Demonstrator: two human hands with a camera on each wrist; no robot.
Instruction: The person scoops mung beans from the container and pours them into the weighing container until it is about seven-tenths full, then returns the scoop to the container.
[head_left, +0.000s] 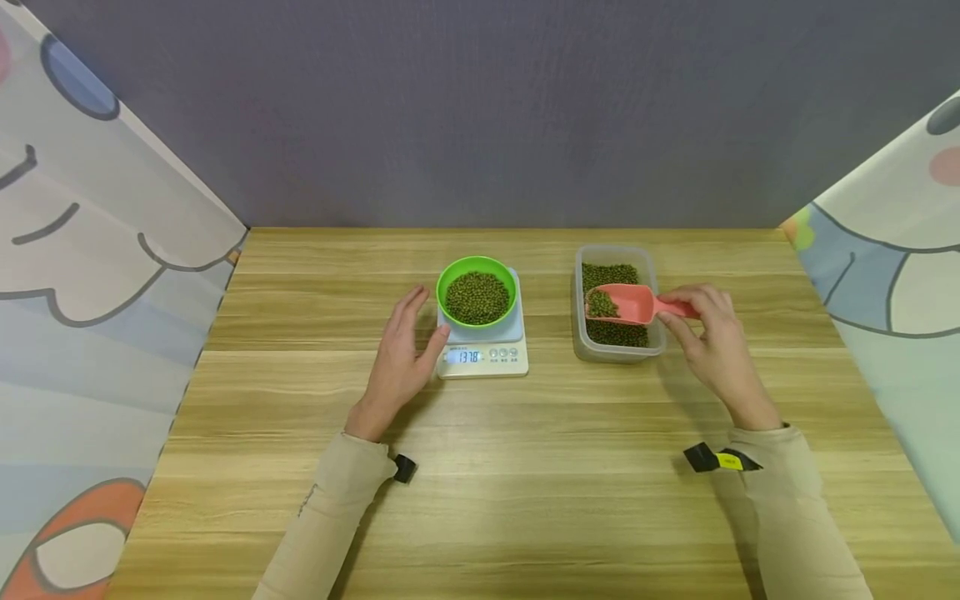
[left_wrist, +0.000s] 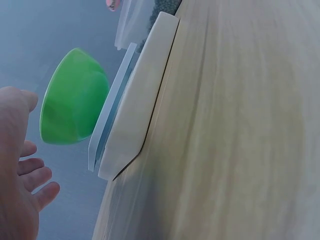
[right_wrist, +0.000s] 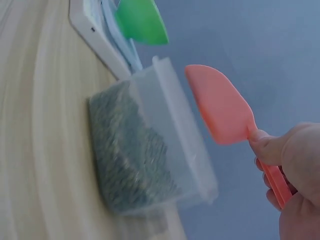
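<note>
In the head view, my right hand (head_left: 716, 350) pinches the handle of a pink scoop (head_left: 634, 305) holding some small green beans. The right wrist view shows this scoop (right_wrist: 222, 107) raised over the rim of a clear plastic box (right_wrist: 182, 130), which contains more beans. My left hand (head_left: 397, 362) holds nothing, its fingers extended beside a green bowl (head_left: 476, 263). Its thumb tip is right by the left edge of a white digital scale (head_left: 517, 368). Green beans (head_left: 477, 298) cover the bottom of the bowl, which sits on the scale. The display (head_left: 465, 357) reads 137.8.
Both the scale and the box stand on a wood-grain table (head_left: 525, 483), the box to the right. A grey panel (head_left: 510, 117) rises behind the table. Cartoon-printed sheets (head_left: 97, 350) flank it on either side.
</note>
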